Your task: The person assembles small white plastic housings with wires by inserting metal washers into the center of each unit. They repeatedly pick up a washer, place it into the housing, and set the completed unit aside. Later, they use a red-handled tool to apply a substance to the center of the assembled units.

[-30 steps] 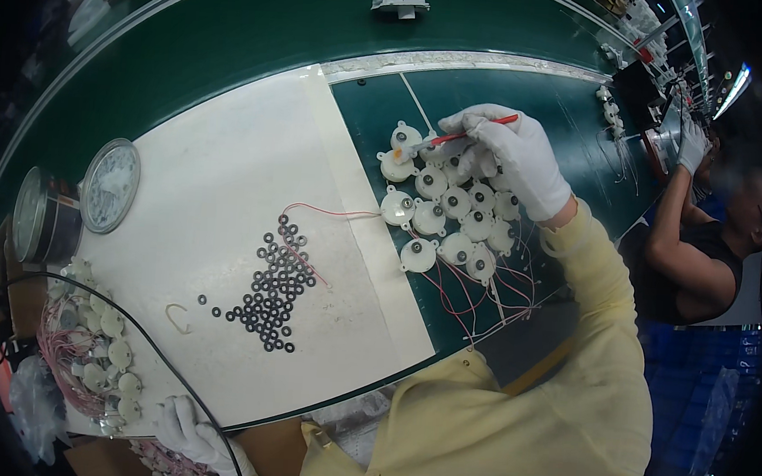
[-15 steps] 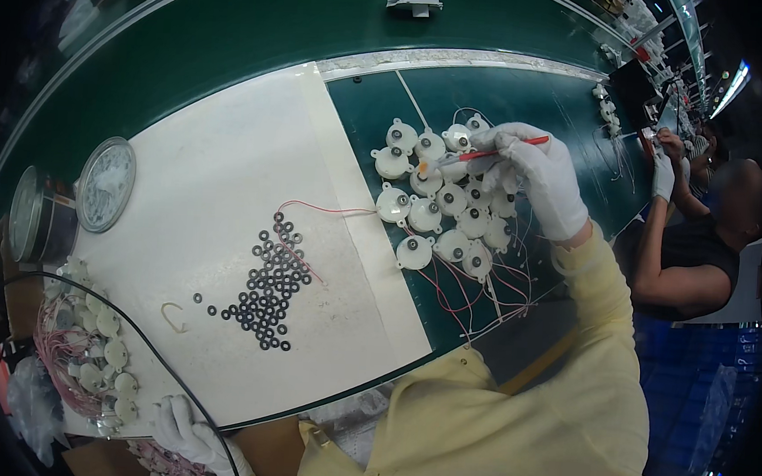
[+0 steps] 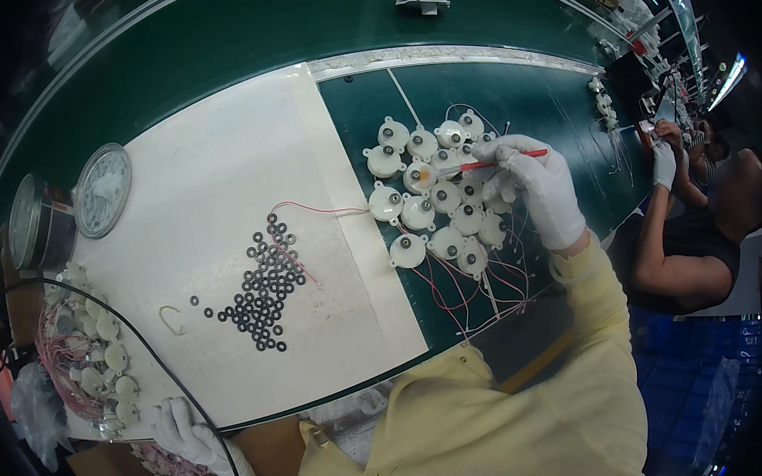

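My right hand (image 3: 537, 182), in a white glove, is closed round a small paintbrush (image 3: 526, 153) with a red handle. The brush's orange bristles touch, or are just above, the top of a white round motor (image 3: 416, 176) with a dark centre shaft. Around it stand several similar motors (image 3: 386, 203) in a tight group, some hidden beneath my hand. My left hand (image 3: 190, 436), also gloved, rests by the table's near edge at the lower left. Its fingers are loosely apart with nothing seen in them, beside a heap of white motors (image 3: 116, 357) with pink wires.
Many black rings (image 3: 264, 292) lie on the white sheet (image 3: 203, 157). At the left are an open tin (image 3: 41, 226) and its round lid (image 3: 103, 190). A black cable (image 3: 152, 346) crosses near my left hand. A co-worker (image 3: 685, 257) sits at the right.
The brush tip has come down to the motor top, with my right hand slightly lower and to the left. The whole view has shifted a little. My left hand stays in place.
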The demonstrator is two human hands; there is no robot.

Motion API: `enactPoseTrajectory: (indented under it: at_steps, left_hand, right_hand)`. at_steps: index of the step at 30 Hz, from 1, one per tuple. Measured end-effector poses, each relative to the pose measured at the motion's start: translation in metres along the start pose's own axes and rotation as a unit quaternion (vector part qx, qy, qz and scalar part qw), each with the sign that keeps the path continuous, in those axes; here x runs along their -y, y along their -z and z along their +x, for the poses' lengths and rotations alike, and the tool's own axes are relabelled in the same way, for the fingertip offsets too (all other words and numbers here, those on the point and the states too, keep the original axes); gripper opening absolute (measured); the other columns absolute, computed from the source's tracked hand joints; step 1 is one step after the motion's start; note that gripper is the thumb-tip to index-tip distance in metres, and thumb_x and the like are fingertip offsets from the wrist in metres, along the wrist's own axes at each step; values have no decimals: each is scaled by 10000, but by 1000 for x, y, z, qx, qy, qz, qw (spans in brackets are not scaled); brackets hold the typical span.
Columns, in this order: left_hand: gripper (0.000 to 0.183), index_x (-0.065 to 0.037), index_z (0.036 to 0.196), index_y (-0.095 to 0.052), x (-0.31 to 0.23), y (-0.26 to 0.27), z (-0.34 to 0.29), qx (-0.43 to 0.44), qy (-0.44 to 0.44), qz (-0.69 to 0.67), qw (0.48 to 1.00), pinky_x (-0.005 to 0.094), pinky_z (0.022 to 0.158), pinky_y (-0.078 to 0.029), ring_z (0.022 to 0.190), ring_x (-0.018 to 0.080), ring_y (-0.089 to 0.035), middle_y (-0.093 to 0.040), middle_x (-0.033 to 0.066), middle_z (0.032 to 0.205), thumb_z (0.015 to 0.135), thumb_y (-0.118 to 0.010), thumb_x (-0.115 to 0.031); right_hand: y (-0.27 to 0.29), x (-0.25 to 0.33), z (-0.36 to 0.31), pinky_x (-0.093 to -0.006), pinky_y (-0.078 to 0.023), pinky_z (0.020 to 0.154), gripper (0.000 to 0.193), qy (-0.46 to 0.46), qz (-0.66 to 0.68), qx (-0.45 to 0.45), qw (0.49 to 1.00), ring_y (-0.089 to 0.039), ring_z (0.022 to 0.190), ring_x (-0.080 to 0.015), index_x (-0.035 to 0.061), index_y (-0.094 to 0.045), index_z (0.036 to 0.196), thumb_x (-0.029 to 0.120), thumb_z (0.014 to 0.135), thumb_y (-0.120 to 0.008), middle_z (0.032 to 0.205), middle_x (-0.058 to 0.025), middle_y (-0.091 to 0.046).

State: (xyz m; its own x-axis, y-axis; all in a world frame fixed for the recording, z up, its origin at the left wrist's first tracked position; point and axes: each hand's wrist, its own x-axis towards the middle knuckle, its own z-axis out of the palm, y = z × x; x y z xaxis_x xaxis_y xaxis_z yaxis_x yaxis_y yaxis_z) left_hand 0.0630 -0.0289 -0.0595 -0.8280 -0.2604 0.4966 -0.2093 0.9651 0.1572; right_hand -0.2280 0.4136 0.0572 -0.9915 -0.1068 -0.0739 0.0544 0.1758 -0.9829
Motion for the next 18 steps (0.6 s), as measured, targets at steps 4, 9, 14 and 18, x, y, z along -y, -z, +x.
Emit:
enactPoseTrajectory:
  at_steps: [4,9,14,18]
  left_hand:
    - [529,15,1264,-637,2,-2,-4,-6,7,13,1000,572,1099,-309,1271,417,-508,-590,203,1330,1097,-303,-359]
    - [560,19,1250,-650,6,-4,-8,-29,-6,25,999,561,1072,-346,1255,418,-519,-600,207,1314,1103,-289,-383]
    - [583,18,1229,-664,9,-7,-4,-45,-26,31,998,541,1052,-368,1220,418,-539,-615,209,1291,1101,-282,-403]
    - [637,31,1214,-664,13,-8,-5,-27,-2,46,999,530,1020,-382,1177,424,-551,-629,220,1258,1095,-257,-444]
  right_hand:
    - [15,8,-11,-210,-458,608,284,18,-3,-29,999,-670,697,-120,-44,-702,1114,140,985,-530,906,-113,-734]
    - [43,5,-33,-248,-494,746,286,81,-64,-80,991,-688,855,-138,-38,-711,1133,78,959,-515,1040,-109,-733]
    - [55,-1,-46,-304,-519,856,317,174,-206,-28,963,-671,956,-191,-13,-734,1047,-90,808,-541,1081,-119,-706]
    - [52,-8,-47,-308,-525,828,335,196,-258,-21,946,-682,918,-217,12,-742,1016,-114,775,-546,1063,-123,-712]
